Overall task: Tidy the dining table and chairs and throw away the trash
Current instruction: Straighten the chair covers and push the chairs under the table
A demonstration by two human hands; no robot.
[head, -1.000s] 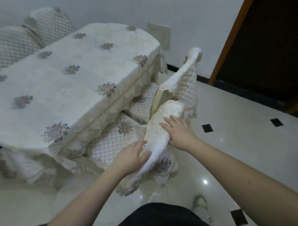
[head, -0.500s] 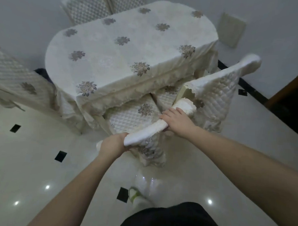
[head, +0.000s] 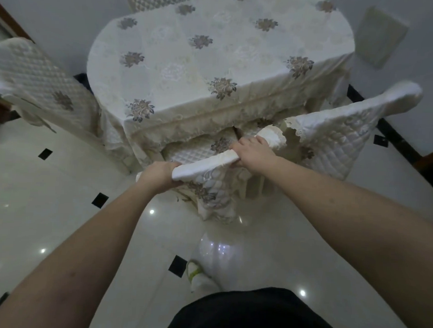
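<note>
Dim, wide-angle warped edges; ceiling-light glints on glossy floor [head: 61,219].

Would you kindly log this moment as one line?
left hand: gripping chair back | right hand: gripping chair back | seat under table

The white quilted chair's [head: 201,151] seat is mostly hidden under the flowered cream tablecloth [head: 214,53]; its legs seem covered.

The dining table [head: 214,60] top lies bare. Chairs crowd it: one [head: 205,163] pushed under its near edge, another [head: 339,133] touching right, a third [head: 36,79] left.
</note>
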